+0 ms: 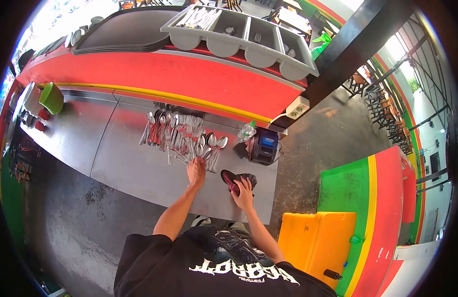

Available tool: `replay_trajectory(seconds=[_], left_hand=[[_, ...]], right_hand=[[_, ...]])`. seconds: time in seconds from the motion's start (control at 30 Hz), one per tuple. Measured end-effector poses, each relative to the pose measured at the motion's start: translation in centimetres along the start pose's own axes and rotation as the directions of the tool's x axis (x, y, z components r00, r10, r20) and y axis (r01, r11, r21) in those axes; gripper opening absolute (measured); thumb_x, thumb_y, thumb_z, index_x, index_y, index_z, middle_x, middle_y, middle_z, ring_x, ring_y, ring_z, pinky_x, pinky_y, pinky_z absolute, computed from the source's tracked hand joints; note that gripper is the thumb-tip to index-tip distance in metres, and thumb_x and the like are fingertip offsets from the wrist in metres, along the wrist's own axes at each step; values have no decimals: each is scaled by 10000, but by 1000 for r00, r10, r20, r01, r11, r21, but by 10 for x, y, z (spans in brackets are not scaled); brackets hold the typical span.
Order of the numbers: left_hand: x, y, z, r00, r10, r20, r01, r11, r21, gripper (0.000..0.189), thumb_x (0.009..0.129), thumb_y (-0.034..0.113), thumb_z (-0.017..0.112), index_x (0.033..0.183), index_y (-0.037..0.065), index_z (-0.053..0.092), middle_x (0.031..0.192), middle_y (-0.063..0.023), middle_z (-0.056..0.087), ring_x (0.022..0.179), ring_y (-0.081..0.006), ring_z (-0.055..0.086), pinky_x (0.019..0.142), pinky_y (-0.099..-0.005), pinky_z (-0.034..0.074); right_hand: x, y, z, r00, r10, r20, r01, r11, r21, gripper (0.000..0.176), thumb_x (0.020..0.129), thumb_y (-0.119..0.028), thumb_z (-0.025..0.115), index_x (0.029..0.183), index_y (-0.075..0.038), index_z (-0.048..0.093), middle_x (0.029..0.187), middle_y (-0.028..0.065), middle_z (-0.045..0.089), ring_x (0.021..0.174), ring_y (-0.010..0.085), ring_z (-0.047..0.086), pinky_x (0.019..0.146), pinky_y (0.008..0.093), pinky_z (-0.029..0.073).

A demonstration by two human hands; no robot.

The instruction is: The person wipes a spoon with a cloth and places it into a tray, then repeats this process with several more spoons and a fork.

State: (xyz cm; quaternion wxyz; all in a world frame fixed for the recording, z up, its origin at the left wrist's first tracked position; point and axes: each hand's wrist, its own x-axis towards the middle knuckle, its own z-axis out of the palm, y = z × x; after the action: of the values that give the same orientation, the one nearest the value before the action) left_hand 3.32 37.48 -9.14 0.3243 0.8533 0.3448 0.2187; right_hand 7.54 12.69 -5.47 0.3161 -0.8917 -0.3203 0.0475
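My left hand is at the near edge of a spread of metal cutlery, its fingers closed around a spoon whose bowl shows beside the fingertips. Many spoons and forks lie in loose rows on the grey metal counter. To the right, my right hand grips a bunched black and dark red cloth resting on the counter, fingers curled over it.
A grey cutlery tray with compartments and stacked dark trays sit on the red ledge above. Right of the cutlery are a plastic bottle and a black device. Green bowls stand far left; a yellow box is at lower right.
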Motion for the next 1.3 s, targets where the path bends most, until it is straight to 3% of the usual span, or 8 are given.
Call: replay_trajectory(seconds=[0.17, 0.4, 0.6, 0.7, 0.8, 0.93, 0.97, 1.3], left_hand=[[4, 11, -6, 996, 29, -86, -44, 982, -184, 144, 911, 204, 629, 963, 72, 604, 864, -79, 621, 755, -244, 619, 647, -394, 466], [-52, 40, -6, 879, -220, 422, 438, 723, -534, 192, 996, 190, 493, 1119, 75, 586, 831, -60, 611, 569, -103, 517, 486, -288, 416], [-169, 102, -6, 752, -232, 618, 652, 406, -641, 259, 970, 86, 481, 1208, 40, 573, 885, -65, 696, 524, -74, 498, 470, -230, 405], [-198, 145, -22, 681, -248, 689, 648, 642, -409, 219, 931, 77, 520, 1101, 1, 636, 841, -95, 720, 562, -116, 577, 512, -269, 463], [-238, 153, 11, 914, -167, 369, 358, 759, -544, 210, 891, 100, 559, 1020, -34, 658, 756, -111, 714, 645, -170, 650, 601, -310, 515], [-256, 141, 36, 907, -55, 418, 287, 807, -516, 232, 908, 110, 534, 1070, -22, 634, 897, -75, 677, 764, -117, 606, 683, -282, 502], [-244, 181, -3, 681, -187, 708, 608, 683, -405, 246, 920, 101, 504, 1116, 7, 619, 878, -46, 638, 774, -100, 589, 677, -261, 481], [-296, 202, 6, 790, -212, 575, 550, 659, -513, 206, 890, 4, 536, 1071, -57, 614, 865, -114, 703, 604, -177, 681, 526, -291, 527]], right_hand=[[-6, -2, -8, 997, -19, -80, 16, 999, -40, 467, 726, -119, 741, 1176, -149, 617, 1295, 115, 546, 1229, 370, 447, 1032, 459, 395], [-4, 24, -36, 994, -105, -18, 107, 985, 134, 366, 746, -75, 718, 1106, -103, 657, 1073, 74, 657, 1057, 249, 582, 946, 355, 457], [-33, 36, -88, 931, 221, 291, -335, 196, 922, 343, 846, -107, 710, 1175, -51, 631, 1095, 31, 645, 992, 80, 580, 875, 219, 452], [-64, 39, -113, 909, 189, 370, -416, 442, 795, 338, 841, -120, 725, 1147, -11, 631, 1091, 61, 638, 1023, 139, 592, 893, 276, 469], [-76, 31, -141, 933, -243, 265, 51, 820, 569, 351, 832, -92, 712, 1171, -38, 637, 1103, 92, 625, 1043, 207, 597, 905, 295, 466], [-75, 43, -159, 897, -304, 322, 96, 843, 530, 377, 790, -68, 734, 1156, -47, 650, 1064, 121, 605, 998, 268, 593, 885, 329, 477], [-74, 49, -160, 898, -329, 294, 133, 837, 530, 379, 782, -61, 739, 1152, -55, 656, 1040, 117, 604, 972, 264, 597, 860, 331, 482], [-85, 50, -183, 869, -381, 316, 167, 826, 538, 379, 756, -127, 762, 1121, -68, 679, 1026, 103, 621, 964, 256, 608, 848, 328, 485]])
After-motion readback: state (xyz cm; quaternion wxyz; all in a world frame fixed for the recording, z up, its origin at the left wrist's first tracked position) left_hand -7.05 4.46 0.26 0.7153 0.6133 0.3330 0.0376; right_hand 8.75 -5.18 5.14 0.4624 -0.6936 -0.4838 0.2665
